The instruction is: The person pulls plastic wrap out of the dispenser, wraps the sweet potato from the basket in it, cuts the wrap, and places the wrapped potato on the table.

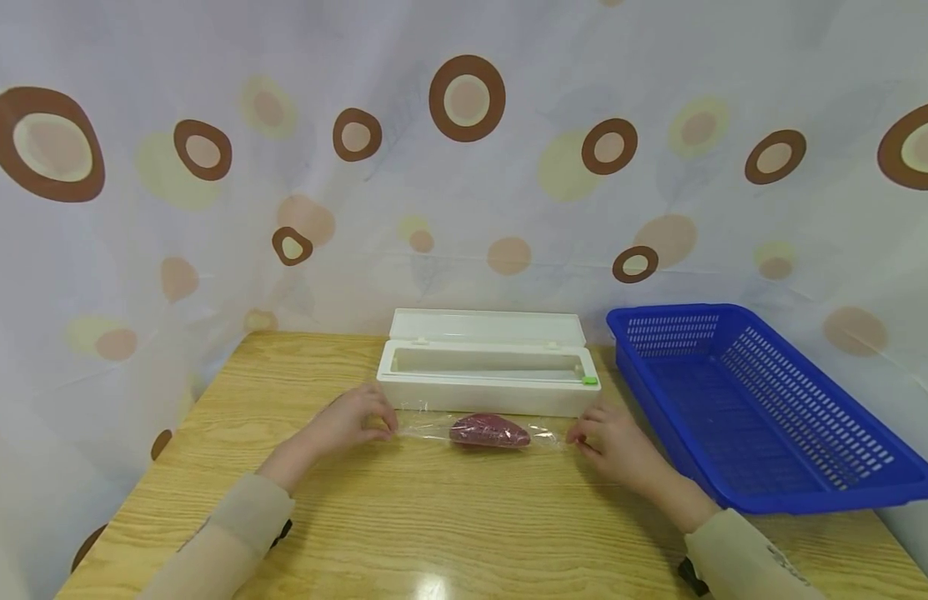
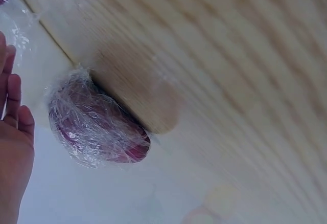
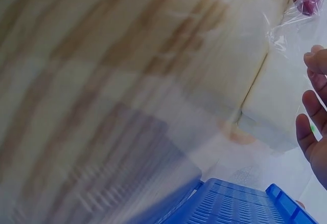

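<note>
A reddish-purple sweet potato [image 1: 489,431] lies in a strip of clear cling film [image 1: 426,427] on the table, in front of a white box. At the strip's left end, my left hand [image 1: 354,419] pinches the film between thumb and fingers. My right hand [image 1: 617,443] pinches the opposite end, other fingers loosely bent in the right wrist view. Beyond the left hand, the left wrist view has a second sweet potato [image 2: 97,124] wrapped in crinkled film; my hand hides it in the head view.
The long white film box [image 1: 486,397] stands at the back with its lid raised, a green slider [image 1: 589,380] at its right front. A blue perforated basket [image 1: 674,437] sits to the right of my right hand. A patterned curtain [image 1: 403,208] hangs behind the wooden table [image 1: 464,517].
</note>
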`<control>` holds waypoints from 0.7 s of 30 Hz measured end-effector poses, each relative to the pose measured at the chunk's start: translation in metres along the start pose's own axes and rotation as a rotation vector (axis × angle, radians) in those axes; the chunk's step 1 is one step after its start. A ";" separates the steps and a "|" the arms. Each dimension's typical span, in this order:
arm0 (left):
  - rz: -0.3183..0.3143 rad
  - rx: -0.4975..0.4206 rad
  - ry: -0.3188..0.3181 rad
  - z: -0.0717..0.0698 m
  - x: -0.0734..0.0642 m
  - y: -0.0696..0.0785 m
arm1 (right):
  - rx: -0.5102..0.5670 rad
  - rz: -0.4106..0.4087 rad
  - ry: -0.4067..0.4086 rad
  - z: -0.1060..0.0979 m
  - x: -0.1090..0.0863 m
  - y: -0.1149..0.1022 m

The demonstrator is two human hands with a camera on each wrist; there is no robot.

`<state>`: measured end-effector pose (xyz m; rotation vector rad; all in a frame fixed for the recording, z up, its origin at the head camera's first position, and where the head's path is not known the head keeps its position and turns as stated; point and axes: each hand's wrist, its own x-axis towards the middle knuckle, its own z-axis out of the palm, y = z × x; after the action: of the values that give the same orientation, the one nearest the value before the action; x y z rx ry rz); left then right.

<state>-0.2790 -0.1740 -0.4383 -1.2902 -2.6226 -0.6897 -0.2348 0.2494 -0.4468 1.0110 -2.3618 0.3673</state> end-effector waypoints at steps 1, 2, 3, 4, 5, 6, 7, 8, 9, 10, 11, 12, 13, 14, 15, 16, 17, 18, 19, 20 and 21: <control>0.004 0.016 -0.004 0.000 0.000 0.000 | 0.000 0.003 -0.012 0.000 -0.001 0.000; 0.010 0.025 -0.006 0.000 0.000 0.000 | -0.001 0.004 -0.026 0.000 -0.001 0.000; 0.016 0.037 -0.006 0.001 -0.001 0.000 | -0.001 0.005 -0.039 -0.001 -0.002 0.000; 0.022 0.043 -0.007 0.001 -0.001 0.000 | -0.002 0.008 -0.054 -0.001 -0.002 -0.001; 0.029 0.050 -0.007 0.001 -0.001 0.000 | -0.006 0.009 -0.067 -0.001 -0.003 -0.001; 0.035 0.057 -0.007 0.002 -0.002 -0.001 | -0.010 0.008 -0.079 -0.002 -0.003 -0.001; 0.043 0.063 -0.006 0.002 -0.002 -0.001 | -0.013 0.003 -0.091 -0.002 -0.003 -0.001; 0.056 0.068 -0.005 0.002 -0.002 -0.002 | -0.016 -0.004 -0.101 -0.002 -0.004 -0.001; 0.062 0.075 -0.006 0.002 -0.002 -0.002 | -0.018 -0.010 -0.108 -0.003 -0.004 -0.002; 0.068 0.084 -0.006 0.002 -0.002 -0.002 | -0.023 -0.020 -0.114 -0.003 -0.004 -0.002; 0.072 0.093 -0.007 0.003 -0.002 -0.002 | -0.026 -0.030 -0.118 -0.003 -0.004 -0.002; 0.076 0.099 -0.008 0.002 -0.002 -0.002 | -0.029 -0.039 -0.123 -0.004 -0.004 -0.002; 0.077 0.106 -0.008 0.002 -0.002 -0.001 | -0.030 -0.047 -0.127 -0.004 -0.004 -0.002; 0.077 0.111 -0.009 0.002 -0.003 -0.001 | -0.032 -0.051 -0.131 -0.005 -0.004 -0.003; 0.074 0.115 -0.009 0.001 -0.003 0.000 | -0.031 -0.052 -0.133 -0.006 -0.004 -0.003; 0.071 0.113 -0.010 0.000 -0.004 0.000 | -0.031 -0.047 -0.136 -0.007 -0.004 -0.003; 0.061 0.108 -0.009 -0.002 -0.005 0.001 | -0.030 -0.038 -0.139 -0.007 -0.004 -0.004; 0.051 0.099 -0.007 -0.003 -0.006 0.002 | -0.030 -0.023 -0.140 -0.008 -0.004 -0.005; 0.038 0.085 -0.004 -0.005 -0.006 0.003 | -0.032 -0.004 -0.137 -0.009 -0.004 -0.005; 0.022 0.067 0.000 -0.006 -0.007 0.003 | -0.036 0.018 -0.130 -0.011 -0.004 -0.006; 0.006 0.048 0.007 -0.008 -0.007 0.004 | -0.041 0.042 -0.118 -0.011 -0.004 -0.007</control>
<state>-0.2721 -0.1804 -0.4325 -1.2793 -2.6125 -0.6254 -0.2236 0.2519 -0.4393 0.9897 -2.4892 0.2813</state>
